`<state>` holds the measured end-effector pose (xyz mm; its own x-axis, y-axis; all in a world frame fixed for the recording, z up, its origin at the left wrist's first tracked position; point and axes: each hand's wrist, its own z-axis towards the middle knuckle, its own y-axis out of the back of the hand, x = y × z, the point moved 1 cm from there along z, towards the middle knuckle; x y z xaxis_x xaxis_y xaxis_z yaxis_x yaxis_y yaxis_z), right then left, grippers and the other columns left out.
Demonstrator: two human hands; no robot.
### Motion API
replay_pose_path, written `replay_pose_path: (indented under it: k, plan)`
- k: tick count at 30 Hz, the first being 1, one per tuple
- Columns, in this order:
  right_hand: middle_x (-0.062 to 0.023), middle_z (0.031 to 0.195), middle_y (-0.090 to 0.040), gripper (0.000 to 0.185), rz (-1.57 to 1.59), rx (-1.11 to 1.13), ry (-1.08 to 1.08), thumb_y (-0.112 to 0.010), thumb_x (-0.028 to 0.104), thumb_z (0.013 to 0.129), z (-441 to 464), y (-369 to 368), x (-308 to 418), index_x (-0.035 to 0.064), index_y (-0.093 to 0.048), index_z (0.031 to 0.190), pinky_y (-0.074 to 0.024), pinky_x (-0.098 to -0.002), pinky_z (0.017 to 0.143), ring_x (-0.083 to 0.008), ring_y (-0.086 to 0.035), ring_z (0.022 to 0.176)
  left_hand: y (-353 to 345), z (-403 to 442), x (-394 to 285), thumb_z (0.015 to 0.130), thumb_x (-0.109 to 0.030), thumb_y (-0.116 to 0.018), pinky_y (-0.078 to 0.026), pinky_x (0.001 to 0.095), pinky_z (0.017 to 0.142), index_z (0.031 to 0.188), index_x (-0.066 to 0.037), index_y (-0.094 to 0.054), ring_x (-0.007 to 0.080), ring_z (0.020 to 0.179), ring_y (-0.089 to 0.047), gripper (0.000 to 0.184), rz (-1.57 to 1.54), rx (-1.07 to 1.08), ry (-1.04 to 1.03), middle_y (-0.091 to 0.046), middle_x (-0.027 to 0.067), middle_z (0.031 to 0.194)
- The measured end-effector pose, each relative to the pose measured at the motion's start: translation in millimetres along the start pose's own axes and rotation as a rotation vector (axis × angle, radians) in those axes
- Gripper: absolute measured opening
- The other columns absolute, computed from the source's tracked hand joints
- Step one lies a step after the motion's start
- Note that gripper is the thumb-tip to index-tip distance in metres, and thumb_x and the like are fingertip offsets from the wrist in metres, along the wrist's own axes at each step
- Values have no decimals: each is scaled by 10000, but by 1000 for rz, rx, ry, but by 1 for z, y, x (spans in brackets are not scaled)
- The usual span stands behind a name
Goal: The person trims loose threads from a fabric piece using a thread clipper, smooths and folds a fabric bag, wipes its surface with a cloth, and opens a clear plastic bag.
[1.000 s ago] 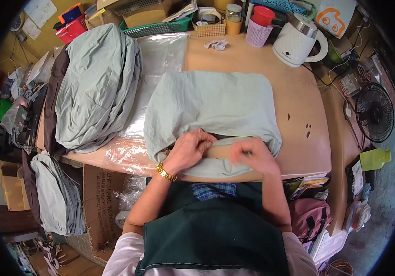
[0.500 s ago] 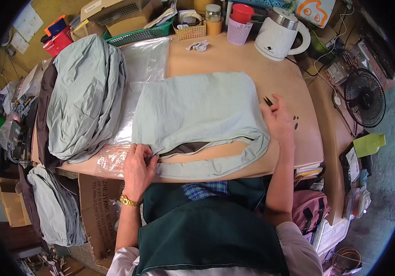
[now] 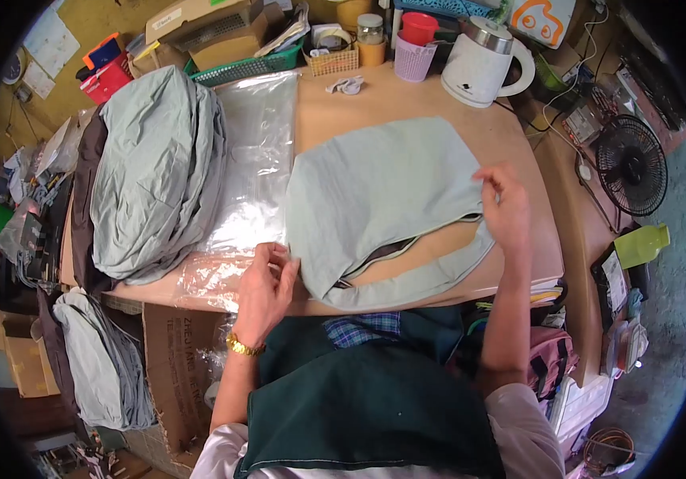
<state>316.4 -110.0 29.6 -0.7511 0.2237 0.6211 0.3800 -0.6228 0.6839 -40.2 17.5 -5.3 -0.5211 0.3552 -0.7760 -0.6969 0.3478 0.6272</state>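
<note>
A light grey-green shoulder bag (image 3: pixel 383 176) lies flat on the table, its strap (image 3: pixel 423 287) curving along the near side. Its zip opening (image 3: pixel 391 249) gapes a little, with dark lining inside. At the bag's upper right edge, my right hand (image 3: pixel 507 209) pinches the fabric between bent fingers. My left hand (image 3: pixel 267 283) is beside the lower left edge, fingers loosely curled and thumb apart, the thumb close to the fabric. Whether it touches the bag is hard to see. The small black pointed tool is out of sight.
Clear plastic sheets (image 3: pixel 255 160) lie left of the bag, beside a tall pile of grey bags (image 3: pixel 155 172). A white kettle (image 3: pixel 479 64), purple cup (image 3: pixel 413 60) and green basket (image 3: pixel 251 65) line the back. A black fan (image 3: pixel 632 165) stands at right.
The bag has shifted right and turned, its right side now higher. My left hand has moved slightly right. The black pointed tool seen at my right hand no longer shows.
</note>
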Motion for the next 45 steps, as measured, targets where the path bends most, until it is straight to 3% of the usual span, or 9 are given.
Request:
replay_pose_path:
  k: [4, 7, 14, 20, 22, 32, 34, 39, 45]
  plan:
    - [-118, 992, -647, 154, 139, 586, 180, -586, 1, 810, -42, -48, 29, 15, -671, 938, -486, -376, 807, -281, -634, 904, -25, 20, 11, 892, -141, -656, -500, 317, 649, 1284, -19, -416, 219, 736, -648, 475, -134, -23, 22, -653, 174, 865]
    - [-124, 1095, -636, 196, -62, 458, 395, -602, 62, 834, -61, -91, 42, 29, -673, 1014, -440, -418, 943, -287, -598, 1052, -42, 36, 14, 929, -93, -623, -482, 256, 736, 1360, -45, -356, 147, 854, -612, 509, -366, 26, -8, -655, 179, 980]
    - [-288, 1483, -317, 684, -240, 486, 45, -641, 348, 880, -62, -92, 18, 67, -374, 1443, -184, -606, 1125, -440, -231, 1424, -17, 30, 27, 964, -77, -578, -475, 261, 847, 1367, -24, -326, 160, 976, -610, 478, -497, -381, -17, -641, 185, 1091]
    - [-144, 1169, -534, 418, -119, 394, 307, -740, 311, 791, -78, -93, 66, 67, -657, 1119, -311, -514, 1024, -331, -460, 1178, -21, 9, 41, 893, -187, -691, -484, 354, 922, 1515, 1, -90, 282, 1082, -597, 884, 27, -165, -267, -518, 274, 1287]
    - [-91, 1056, -548, 362, 31, 448, 317, -770, 320, 757, -90, -105, 87, 82, -704, 1021, -342, -449, 932, -285, -495, 1054, -16, 0, 18, 878, -269, -698, -439, 406, 999, 1524, 18, -39, 358, 1140, -578, 966, -262, 93, -54, -493, 300, 1322]
    - [-18, 875, -553, 256, 155, 342, 329, -802, 276, 707, -103, -133, 86, 93, -657, 813, -365, -373, 816, -219, -545, 898, 2, 109, 36, 872, -231, -675, -462, 423, 593, 1222, 51, -497, 341, 614, -565, 483, 284, 3, -66, -586, 232, 1120]
    - [-30, 859, -529, 163, 144, 225, 431, -745, 216, 768, -111, -135, 81, 100, -639, 814, -406, -367, 773, -225, -545, 847, 1, 88, 8, 845, -174, -693, -445, 402, 584, 1003, 41, -549, 335, 646, -557, 304, 240, -571, -443, -594, 193, 1027]
    - [-110, 846, -581, 92, 291, 216, 270, -631, 90, 832, -120, -133, 89, 67, -606, 917, -496, -427, 685, -321, -625, 756, -8, 0, -37, 744, -177, -793, -504, 386, 653, 903, 5, -621, 305, 718, -625, 296, 236, 187, -255, -627, 138, 804]
    - [-107, 811, -570, 93, 298, 268, 259, -634, 37, 828, -121, -137, 99, 27, -547, 860, -468, -433, 687, -318, -595, 770, -25, -14, -16, 730, -198, -799, -515, 398, 668, 882, -2, -657, 316, 753, -649, 286, 278, 197, -203, -651, 146, 810]
